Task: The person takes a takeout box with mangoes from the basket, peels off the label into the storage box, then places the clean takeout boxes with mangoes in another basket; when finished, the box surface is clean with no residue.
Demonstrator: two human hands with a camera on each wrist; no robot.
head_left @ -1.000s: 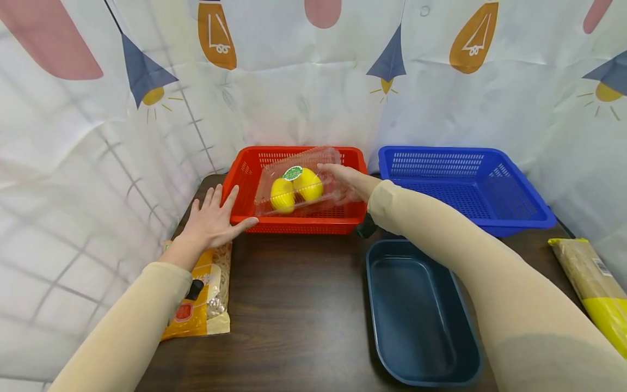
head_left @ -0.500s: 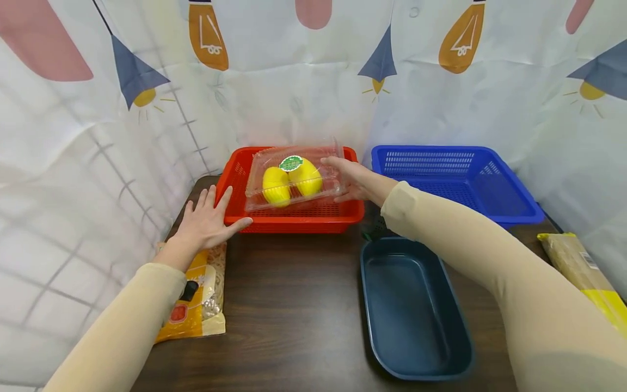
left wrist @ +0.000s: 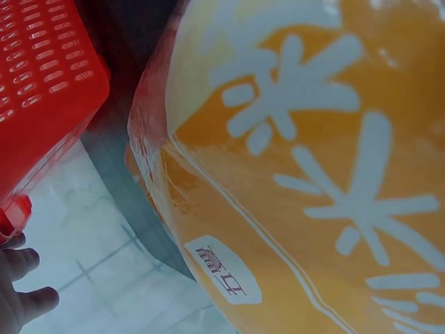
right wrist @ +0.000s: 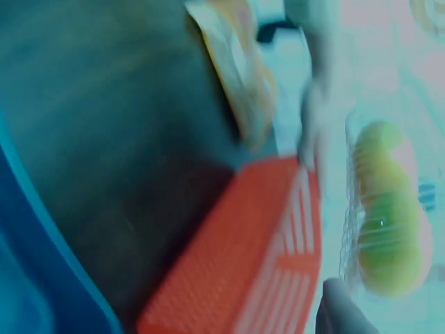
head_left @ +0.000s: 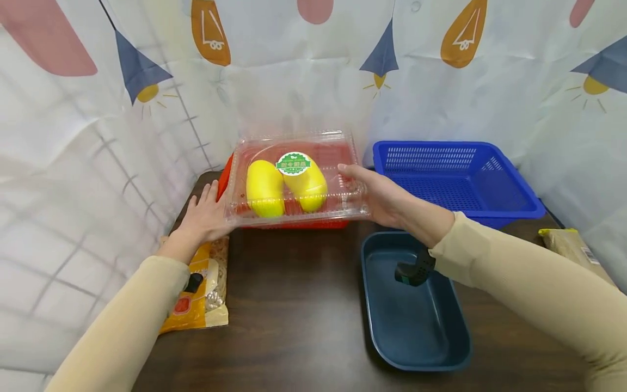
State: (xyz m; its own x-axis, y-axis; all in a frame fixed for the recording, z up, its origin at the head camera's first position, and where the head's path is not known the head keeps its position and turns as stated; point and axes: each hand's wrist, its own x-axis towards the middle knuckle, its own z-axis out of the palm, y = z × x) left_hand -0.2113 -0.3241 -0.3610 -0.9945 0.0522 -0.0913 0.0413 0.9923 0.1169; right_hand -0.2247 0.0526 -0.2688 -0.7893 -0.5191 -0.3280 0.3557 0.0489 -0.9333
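My right hand (head_left: 387, 196) grips the right end of a clear plastic fruit box (head_left: 299, 209), its thumb on the lid. Inside lie two yellow fruits (head_left: 265, 188) that look like mangoes, under a round green-and-white label (head_left: 293, 163). The box hangs above the red basket (head_left: 225, 177) and hides most of it. My left hand (head_left: 203, 218), fingers extended, is at the basket's left side; the box's near left corner overlaps it in the head view. In the left wrist view a few of its fingertips (left wrist: 42, 299) show close to the basket's rim.
A blue basket (head_left: 490, 212) stands at the back right. A dark blue tray (head_left: 411, 326) lies in front of it. An orange food bag (head_left: 196, 310) is under my left forearm, and a tan packet (head_left: 570, 250) lies at the far right. Patterned curtains hang behind.
My right hand has lifted the fruit box up out of the red basket and brought it nearer and more level. My left hand has stayed at the basket's left side.
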